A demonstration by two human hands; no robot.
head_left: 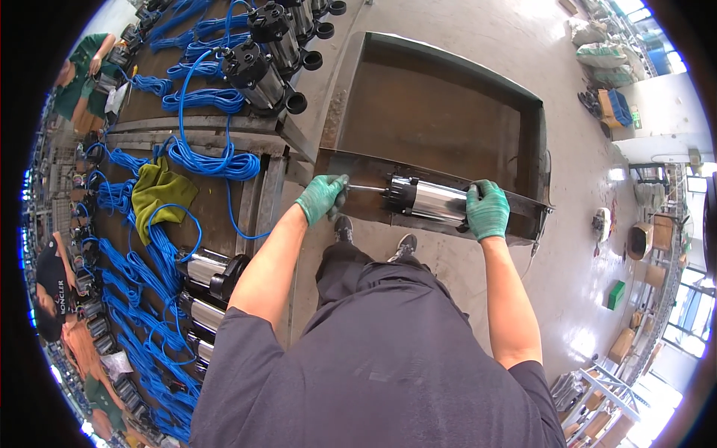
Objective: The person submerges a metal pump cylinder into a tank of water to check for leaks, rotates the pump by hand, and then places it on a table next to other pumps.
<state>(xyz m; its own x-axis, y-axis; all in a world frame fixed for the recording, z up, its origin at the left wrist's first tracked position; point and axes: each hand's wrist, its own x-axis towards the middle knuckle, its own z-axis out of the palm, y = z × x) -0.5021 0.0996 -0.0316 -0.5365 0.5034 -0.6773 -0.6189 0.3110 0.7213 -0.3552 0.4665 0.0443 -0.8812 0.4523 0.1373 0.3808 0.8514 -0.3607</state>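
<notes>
A submersible pump (437, 200) with a shiny silver body and a black end lies on its side across the near ledge of a metal trough (448, 45). My right hand (487, 210), in a green glove, is closed round the pump's right end. My left hand (326, 197), gloved too, is closed on a thin metal rod (366, 188) that runs right to the pump's black end. The hand hides the rod's left end. Whether the rod touches the pump or enters it, I cannot tell.
On the left, benches hold coiled blue cables (209, 160), a green cloth (160, 193) and silver pumps (205, 313). More upright pumps (258, 78) stand at the far left. Co-workers (82, 71) are along the left edge. A green crate (616, 295) sits on the right floor.
</notes>
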